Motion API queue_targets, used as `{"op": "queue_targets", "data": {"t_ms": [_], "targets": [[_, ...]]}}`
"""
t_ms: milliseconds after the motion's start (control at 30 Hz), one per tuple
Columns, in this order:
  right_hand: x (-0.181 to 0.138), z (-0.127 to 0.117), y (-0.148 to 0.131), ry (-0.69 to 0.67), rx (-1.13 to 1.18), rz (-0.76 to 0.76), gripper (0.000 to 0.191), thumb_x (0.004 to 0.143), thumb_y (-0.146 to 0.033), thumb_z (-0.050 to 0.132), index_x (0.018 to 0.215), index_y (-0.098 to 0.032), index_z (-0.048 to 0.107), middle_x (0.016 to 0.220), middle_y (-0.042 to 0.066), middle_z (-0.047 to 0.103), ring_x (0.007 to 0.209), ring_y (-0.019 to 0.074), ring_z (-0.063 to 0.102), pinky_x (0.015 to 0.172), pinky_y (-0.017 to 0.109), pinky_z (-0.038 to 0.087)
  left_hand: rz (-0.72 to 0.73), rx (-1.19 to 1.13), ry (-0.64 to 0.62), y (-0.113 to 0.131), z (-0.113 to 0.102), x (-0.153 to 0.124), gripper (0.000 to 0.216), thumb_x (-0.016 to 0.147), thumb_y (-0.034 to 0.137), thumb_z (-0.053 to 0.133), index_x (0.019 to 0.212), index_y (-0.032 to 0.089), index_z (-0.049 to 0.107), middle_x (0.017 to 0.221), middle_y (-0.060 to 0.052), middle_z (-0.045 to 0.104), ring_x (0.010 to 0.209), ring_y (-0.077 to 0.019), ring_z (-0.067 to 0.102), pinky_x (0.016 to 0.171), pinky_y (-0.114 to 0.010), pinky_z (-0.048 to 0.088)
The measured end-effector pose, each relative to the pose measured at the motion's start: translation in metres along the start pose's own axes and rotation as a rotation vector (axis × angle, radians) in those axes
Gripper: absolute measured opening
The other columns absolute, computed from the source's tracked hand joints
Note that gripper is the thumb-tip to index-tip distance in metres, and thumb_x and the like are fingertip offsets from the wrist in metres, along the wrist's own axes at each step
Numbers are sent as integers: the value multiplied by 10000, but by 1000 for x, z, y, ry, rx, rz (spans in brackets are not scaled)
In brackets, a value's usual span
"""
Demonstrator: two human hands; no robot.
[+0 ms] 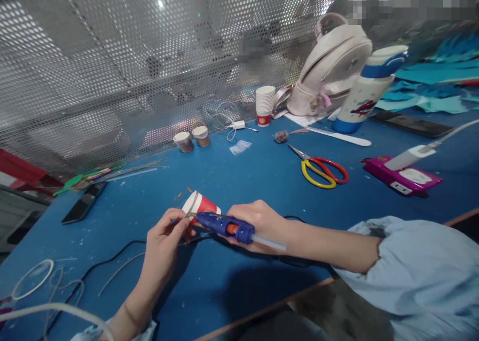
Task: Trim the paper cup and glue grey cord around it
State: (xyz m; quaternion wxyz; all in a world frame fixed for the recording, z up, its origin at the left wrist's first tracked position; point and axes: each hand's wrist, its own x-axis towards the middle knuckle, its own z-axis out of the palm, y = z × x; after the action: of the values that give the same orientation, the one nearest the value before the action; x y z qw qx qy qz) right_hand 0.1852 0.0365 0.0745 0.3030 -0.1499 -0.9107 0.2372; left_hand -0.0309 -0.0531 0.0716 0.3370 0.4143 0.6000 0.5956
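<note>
A red-and-white paper cup (206, 207) lies tilted on its side at the front middle of the table. Grey cord (192, 204) is wound around it near one end. My left hand (164, 236) pinches the cup and cord at that end, thumb and fingers closed. My right hand (256, 223) grips a blue hot glue gun (220, 223), its nozzle at the cord beside my left fingertips. A clear glue stick (269, 242) sticks out of the gun's back. Whether the nozzle touches the cord, I cannot tell. A loose length of cord (119, 270) trails toward the lower left.
Scissors (318, 169), a purple power strip (402, 176), a bottle (368, 91) and a backpack (333, 66) stand or lie at right. Stacked paper cups (265, 104) and two small tubs (201, 136) line the perforated screen (112, 81). A phone (84, 202) lies left; black cable (112, 253) crosses the table.
</note>
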Motion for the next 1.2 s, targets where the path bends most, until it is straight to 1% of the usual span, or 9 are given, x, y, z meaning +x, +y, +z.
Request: {"op": "queue_targets", "data": {"t_ms": [100, 233, 467, 567, 700, 867, 967, 1100, 1200], "targets": [[4, -5, 0, 43, 35, 81, 165, 867, -332, 599, 827, -174, 570, 716, 36, 653, 584, 129, 580, 543, 221, 383, -4, -9, 5, 0, -1, 0, 175, 725, 323, 750, 742, 168, 670, 804, 6, 593, 564, -105, 589, 482, -218, 441], [8, -11, 0, 93, 12, 180, 265, 891, -391, 573, 728, -185, 539, 638, 8, 598, 519, 109, 512, 518, 220, 338, -26, -15, -11, 0, -3, 0, 169, 735, 320, 745, 739, 171, 664, 828, 7, 605, 572, -102, 593, 498, -217, 447], [4, -7, -5, 38, 87, 120, 203, 859, -367, 606, 802, -175, 576, 713, 35, 651, 585, 132, 576, 554, 220, 380, -22, -54, -7, 1, -2, 1, 173, 705, 314, 767, 723, 169, 673, 896, 2, 578, 562, -97, 597, 471, -215, 448], [7, -10, -3, 76, 81, 174, 212, 851, -362, 618, 759, -177, 572, 669, 17, 624, 548, 114, 536, 537, 216, 355, -18, -63, -10, 2, -2, 1, 174, 699, 310, 769, 711, 163, 676, 905, -3, 564, 558, -97, 598, 465, -214, 450], [10, -14, -3, 84, 72, 274, 309, 877, -396, 597, 667, -181, 528, 612, -6, 569, 515, 93, 483, 518, 215, 321, -28, -78, -16, 2, -3, 2, 168, 693, 302, 773, 715, 163, 680, 918, -5, 562, 564, -97, 603, 464, -208, 449], [10, -15, -4, 68, 90, 236, 288, 858, -395, 615, 686, -176, 541, 631, -4, 570, 544, 100, 499, 537, 220, 327, -19, -98, -50, 2, -4, 3, 152, 704, 294, 764, 712, 162, 688, 892, -7, 577, 570, -95, 593, 471, -203, 449], [13, -18, -4, 78, 123, 328, 324, 860, -402, 617, 645, -182, 517, 606, -17, 550, 517, 90, 475, 526, 219, 324, -22, -109, -51, 2, -5, 3, 125, 700, 277, 759, 717, 170, 697, 904, -6, 581, 573, -95, 595, 464, -199, 443], [16, -23, -3, 80, 193, 453, 279, 827, -365, 657, 658, -179, 535, 605, -24, 565, 523, 93, 496, 527, 215, 343, -22, -98, -42, 1, -5, 3, 125, 702, 282, 749, 700, 168, 697, 901, -5, 577, 565, -94, 595, 453, -197, 438], [15, -21, -6, 60, 173, 413, 306, 836, -394, 647, 649, -177, 538, 600, -19, 562, 518, 94, 493, 520, 217, 337, -22, -95, -48, 0, -6, 3, 143, 711, 294, 746, 691, 163, 693, 887, -5, 576, 561, -93, 592, 453, -199, 437]]}}
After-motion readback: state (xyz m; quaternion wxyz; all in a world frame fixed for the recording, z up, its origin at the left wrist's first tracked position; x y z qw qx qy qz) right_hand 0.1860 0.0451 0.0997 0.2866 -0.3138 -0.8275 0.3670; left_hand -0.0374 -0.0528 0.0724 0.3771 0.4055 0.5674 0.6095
